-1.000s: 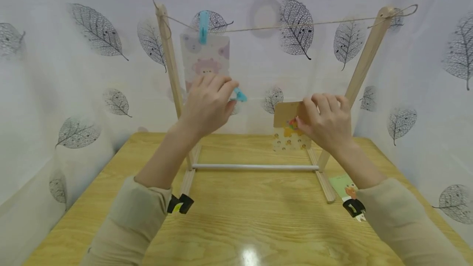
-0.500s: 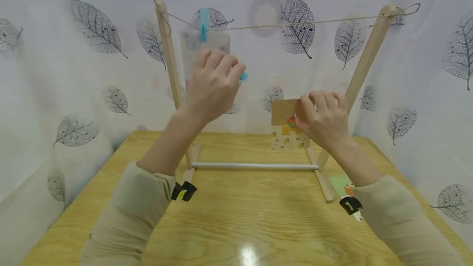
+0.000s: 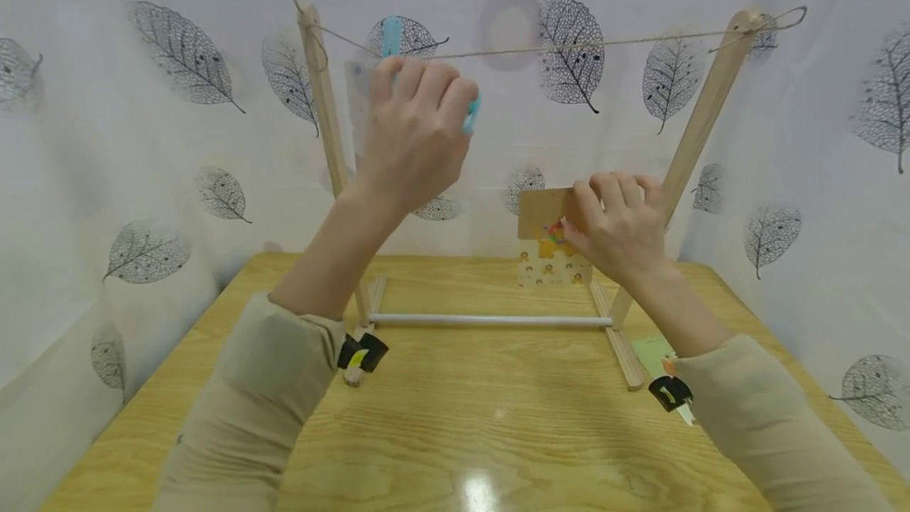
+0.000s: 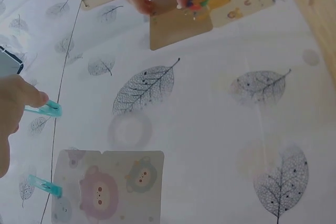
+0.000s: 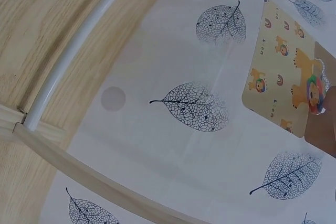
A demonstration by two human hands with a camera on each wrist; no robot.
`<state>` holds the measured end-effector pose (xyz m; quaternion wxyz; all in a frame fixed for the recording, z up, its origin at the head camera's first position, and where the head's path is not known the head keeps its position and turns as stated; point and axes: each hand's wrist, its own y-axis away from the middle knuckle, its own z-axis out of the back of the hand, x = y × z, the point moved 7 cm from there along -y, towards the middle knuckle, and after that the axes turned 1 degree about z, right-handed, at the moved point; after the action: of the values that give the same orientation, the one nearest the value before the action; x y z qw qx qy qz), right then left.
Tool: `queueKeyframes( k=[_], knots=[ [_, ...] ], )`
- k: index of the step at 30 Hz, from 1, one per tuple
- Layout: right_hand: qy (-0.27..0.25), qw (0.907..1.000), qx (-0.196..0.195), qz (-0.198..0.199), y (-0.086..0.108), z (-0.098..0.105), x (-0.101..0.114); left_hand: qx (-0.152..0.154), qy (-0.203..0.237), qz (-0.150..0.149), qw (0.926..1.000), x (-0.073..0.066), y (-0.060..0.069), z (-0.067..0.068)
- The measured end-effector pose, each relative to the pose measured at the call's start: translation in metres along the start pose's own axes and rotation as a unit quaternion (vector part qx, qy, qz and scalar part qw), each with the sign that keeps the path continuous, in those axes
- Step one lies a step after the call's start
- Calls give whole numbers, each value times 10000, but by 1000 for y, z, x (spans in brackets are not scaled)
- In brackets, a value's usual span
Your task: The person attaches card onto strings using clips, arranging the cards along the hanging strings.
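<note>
My left hand [image 3: 419,137] is raised just under the twine [image 3: 526,50], pinching a light-blue clothespin [image 4: 50,108]. In the left wrist view the clothespin's end overlaps the twine; whether it touches is unclear. My right hand [image 3: 618,224] pinches the brown upper part of a card [image 3: 543,216] patterned with small lions, lower down by the right post. Another blue clothespin [image 4: 46,185] fastens a pale card with animal faces [image 4: 115,195] to the twine at the left. In the head view my left hand covers most of that hung card.
Wooden posts [image 3: 323,101] on both sides carry the twine, joined low by a white rod [image 3: 490,320]. A green card [image 3: 650,354] lies on the wooden table [image 3: 483,417], partly behind my right wrist. A leaf-printed white curtain [image 3: 490,141] hangs behind.
My left hand has risen with its clothespin towards the twine, now covering more of the hung card. The right hand has drifted slightly left and up with its card.
</note>
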<state>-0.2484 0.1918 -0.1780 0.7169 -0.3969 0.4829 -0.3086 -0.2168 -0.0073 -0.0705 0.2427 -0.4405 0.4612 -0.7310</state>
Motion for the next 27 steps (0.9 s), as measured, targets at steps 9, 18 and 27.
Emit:
queueKeyframes(
  k=[9, 18, 27],
  knots=[
    [109, 9999, -77, -7, -6, 0, 0, 242, -23, 189, 9995, 4, -19, -5],
    [244, 9996, 137, 53, -7, -3, 0, -17, -114, -4, 9999, 2, -23, -6],
    [295, 9994, 139, 125, -8, -4, 1, -416, 29, 16, 9991, 5, -27, -6]
  ],
)
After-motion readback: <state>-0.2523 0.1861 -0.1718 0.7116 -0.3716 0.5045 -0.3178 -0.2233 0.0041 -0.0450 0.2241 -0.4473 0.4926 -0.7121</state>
